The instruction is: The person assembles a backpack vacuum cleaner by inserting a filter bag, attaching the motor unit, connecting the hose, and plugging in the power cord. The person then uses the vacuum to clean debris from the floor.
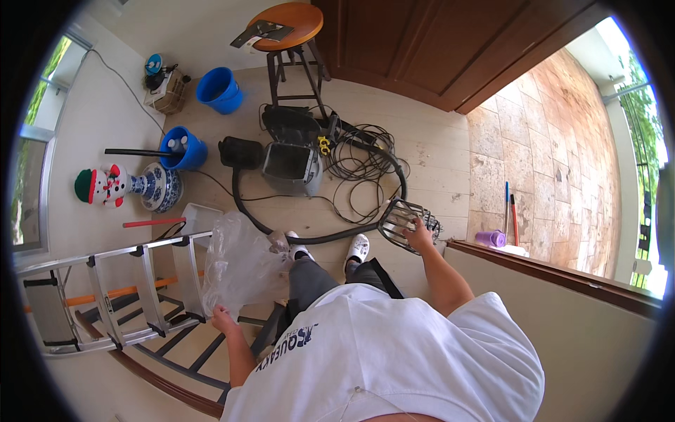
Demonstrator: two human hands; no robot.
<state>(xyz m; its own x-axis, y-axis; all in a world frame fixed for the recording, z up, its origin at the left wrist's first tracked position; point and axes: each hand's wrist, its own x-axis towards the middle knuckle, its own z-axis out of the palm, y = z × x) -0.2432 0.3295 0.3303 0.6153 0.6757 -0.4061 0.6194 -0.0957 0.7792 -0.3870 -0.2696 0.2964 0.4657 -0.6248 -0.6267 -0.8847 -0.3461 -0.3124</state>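
Note:
My left hand [223, 318] is closed on the edge of a large clear plastic bag [242, 264], which hangs beside my left leg. A greyish clump [278, 243] shows at the bag's right side; I cannot make out what it is. My right hand [420, 235] grips a dark cage-like frame [402, 219] with open bars, held out to the right of my feet. Ahead of me stands a vacuum cleaner [292, 163] with its top off or folded back and its tank open. Its black hose [327, 239] curves across the floor just past my shoes.
A coiled black cord [365, 165] lies right of the vacuum. Two blue buckets [219, 90], a snowman figure [105, 186] and a blue-and-white vase [163, 188] stand left. An aluminium ladder [146, 288] leans at my left. A wooden stool [299, 24] stands by the brown door [450, 42].

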